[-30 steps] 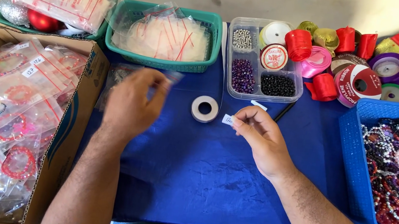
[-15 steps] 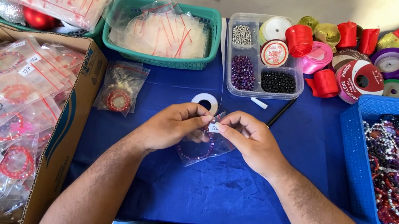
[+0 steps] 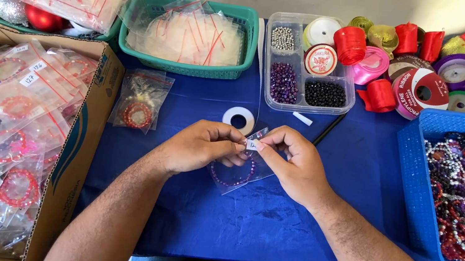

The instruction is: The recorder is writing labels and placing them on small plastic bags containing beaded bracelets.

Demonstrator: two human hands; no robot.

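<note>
My left hand [image 3: 204, 146] and my right hand [image 3: 293, 159] meet at the middle of the blue table. Together they pinch the top of a small clear plastic bag [image 3: 238, 177] with a purple bead bracelet inside. A small white label [image 3: 251, 145] sits between my fingertips at the bag's upper edge. The bag's lower part rests on the blue cloth. A white tape roll [image 3: 239, 119] lies just behind my hands.
A cardboard box [image 3: 79, 143] of bagged bracelets stands at left; another bagged red bracelet [image 3: 139, 110] lies beside it. A teal basket [image 3: 248, 39] of empty bags, a clear bead tray [image 3: 303, 101] and ribbon spools [image 3: 422, 87] line the back. A blue crate [image 3: 413, 161] of loose bracelets is at right. A black pen [image 3: 328, 129] lies nearby.
My left hand came from the left pile to the middle, leaving a bagged red bracelet there. Both hands now hold the bag with the purple bracelet.
</note>
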